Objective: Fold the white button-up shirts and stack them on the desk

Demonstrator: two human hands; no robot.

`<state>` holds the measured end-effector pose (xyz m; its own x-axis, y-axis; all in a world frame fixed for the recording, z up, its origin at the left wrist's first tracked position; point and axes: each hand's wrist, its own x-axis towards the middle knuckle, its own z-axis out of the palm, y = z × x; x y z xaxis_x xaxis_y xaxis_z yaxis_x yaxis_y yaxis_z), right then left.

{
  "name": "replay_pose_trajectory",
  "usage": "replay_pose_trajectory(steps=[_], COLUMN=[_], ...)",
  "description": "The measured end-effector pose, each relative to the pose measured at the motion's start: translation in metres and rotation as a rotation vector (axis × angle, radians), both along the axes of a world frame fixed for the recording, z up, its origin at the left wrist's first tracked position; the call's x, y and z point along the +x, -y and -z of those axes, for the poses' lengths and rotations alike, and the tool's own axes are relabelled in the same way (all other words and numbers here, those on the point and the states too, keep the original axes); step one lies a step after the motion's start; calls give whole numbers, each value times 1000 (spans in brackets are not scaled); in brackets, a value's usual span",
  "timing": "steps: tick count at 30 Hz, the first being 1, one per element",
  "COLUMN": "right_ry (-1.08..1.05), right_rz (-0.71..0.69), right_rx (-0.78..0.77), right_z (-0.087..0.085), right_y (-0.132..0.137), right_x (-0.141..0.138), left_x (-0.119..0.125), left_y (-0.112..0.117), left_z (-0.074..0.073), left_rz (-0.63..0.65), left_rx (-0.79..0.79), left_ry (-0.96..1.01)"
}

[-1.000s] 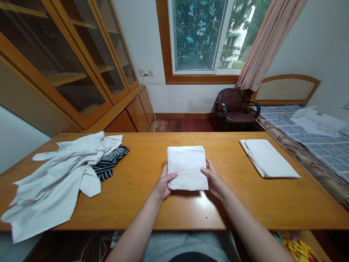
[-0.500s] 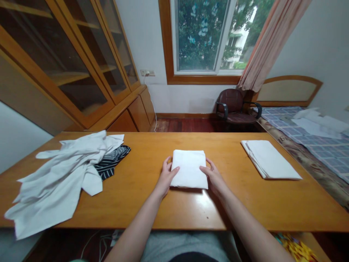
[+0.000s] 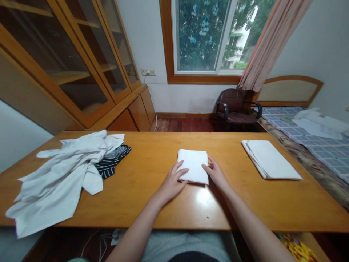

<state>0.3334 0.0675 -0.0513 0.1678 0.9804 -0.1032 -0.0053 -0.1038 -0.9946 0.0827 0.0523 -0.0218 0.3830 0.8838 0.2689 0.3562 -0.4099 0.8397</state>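
A neatly folded white cloth (image 3: 194, 165), a compact square, lies on the wooden table (image 3: 152, 153) in front of me. My left hand (image 3: 173, 182) rests over its left edge, fingers spread on the top and thumb by the lower left corner. At the opposite edge, my right hand (image 3: 217, 174) grips the side, thumb on top and the other fingers around the edge, partly hidden. Farther right is a larger folded white cloth (image 3: 272, 160), touched by neither hand.
A crumpled heap of white cloth (image 3: 60, 178) covers the table's left end, with a black striped cloth (image 3: 111, 163) partly under it. Beyond the table stand a glass-door cabinet (image 3: 109, 87), a brown armchair (image 3: 234, 105) and a bed (image 3: 321, 142).
The folded cloth has shifted slightly right and now lies flat on the table. My left hand has moved from gripping its side to lying over its left edge with fingers spread.
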Motion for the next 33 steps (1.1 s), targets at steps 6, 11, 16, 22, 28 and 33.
replay_pose_trajectory(steps=[6, 11, 16, 22, 28, 33], right_ry=[653, 807, 795, 679, 564, 735], right_rz=[-44, -57, -52, -74, -339, -460], right_rx=[101, 200, 234, 394, 468, 466], right_z=[-13, -7, 0, -8, -21, -25], right_y=[0, -1, 3, 15, 25, 29], right_x=[10, 15, 16, 17, 8, 2], left_x=[12, 20, 27, 30, 24, 16], left_y=[0, -1, 1, 2, 1, 1], left_z=[-2, 2, 4, 2, -1, -4], left_rz=[111, 120, 54, 1, -148, -395], left_rx=[107, 151, 165, 134, -34, -146], left_ry=[-222, -360, -348, -292, 137, 285])
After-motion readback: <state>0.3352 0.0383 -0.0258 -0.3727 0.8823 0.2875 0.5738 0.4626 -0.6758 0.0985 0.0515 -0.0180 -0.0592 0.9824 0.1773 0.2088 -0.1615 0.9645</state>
